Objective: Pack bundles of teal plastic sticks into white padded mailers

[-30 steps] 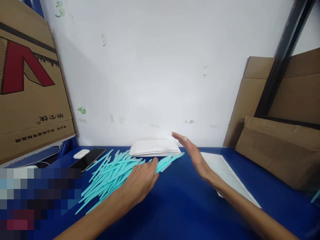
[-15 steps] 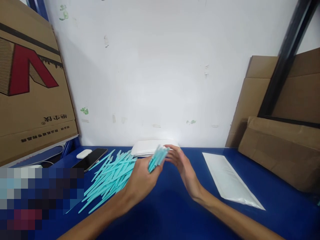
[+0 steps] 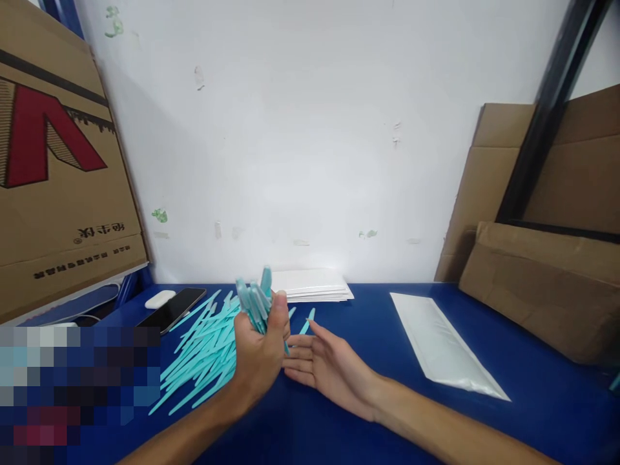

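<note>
My left hand (image 3: pixel 259 352) is closed around a bundle of slim turquoise sticks (image 3: pixel 254 300), with paler wide ends like capped eyebrow razors. Their wide ends point up and fan apart. Beside it, my right hand (image 3: pixel 329 371) is open, fingers stretched towards the left hand and palm turned to it. The fingertips come up close to the bundle's lower end; whether they touch it I cannot tell. To the left lies a loose pile of the same sticks (image 3: pixel 208 355), partly hidden by my left hand. One single stick (image 3: pixel 308 321) shows just beyond my right fingers.
White padded envelopes (image 3: pixel 314 284) are stacked against the wall. Another white envelope (image 3: pixel 443 342) lies on the blue table (image 3: pixel 372 323) to the right. A phone (image 3: pixel 177 309) and a white case (image 3: pixel 159 299) sit at left. Cardboard boxes (image 3: pixel 72 194) flank both sides.
My left hand has moved left with the bundle, now tilted more upright. My right hand has moved down and left, its palm turned upward more. A loose stick now shows behind the hands.
</note>
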### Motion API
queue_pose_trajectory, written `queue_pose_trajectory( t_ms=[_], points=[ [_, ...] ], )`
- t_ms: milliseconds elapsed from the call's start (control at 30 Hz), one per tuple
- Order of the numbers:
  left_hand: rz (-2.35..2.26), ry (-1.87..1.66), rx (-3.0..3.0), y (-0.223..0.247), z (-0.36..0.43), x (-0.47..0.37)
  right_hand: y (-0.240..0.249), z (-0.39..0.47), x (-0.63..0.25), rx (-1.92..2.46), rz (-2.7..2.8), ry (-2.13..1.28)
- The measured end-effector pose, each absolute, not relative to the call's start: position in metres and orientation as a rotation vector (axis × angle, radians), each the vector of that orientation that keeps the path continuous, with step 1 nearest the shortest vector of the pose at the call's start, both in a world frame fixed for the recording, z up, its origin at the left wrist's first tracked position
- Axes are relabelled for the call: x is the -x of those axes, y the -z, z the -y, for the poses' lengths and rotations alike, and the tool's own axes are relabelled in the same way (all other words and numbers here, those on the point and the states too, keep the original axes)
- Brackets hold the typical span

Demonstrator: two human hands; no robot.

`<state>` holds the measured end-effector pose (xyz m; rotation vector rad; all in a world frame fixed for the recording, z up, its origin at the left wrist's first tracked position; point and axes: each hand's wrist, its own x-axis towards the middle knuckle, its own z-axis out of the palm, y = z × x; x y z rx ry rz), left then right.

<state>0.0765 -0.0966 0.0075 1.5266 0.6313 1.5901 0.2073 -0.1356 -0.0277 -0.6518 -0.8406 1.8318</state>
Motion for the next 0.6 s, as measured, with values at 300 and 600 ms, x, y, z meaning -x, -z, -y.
queue_pose_trajectory(
  t_ms=[300, 600],
  points=[
    [-0.895, -1.394, -1.547, 0.003, 0.096, -0.076, 0.021, 0.144, -0.201, 0.576, 0.959, -1.836],
    [-0.691, -0.634, -1.137, -0.004, 0.079, -0.074, 0.009, 0.129, -0.232, 0.885, 1.232, -1.24]
  ],
)
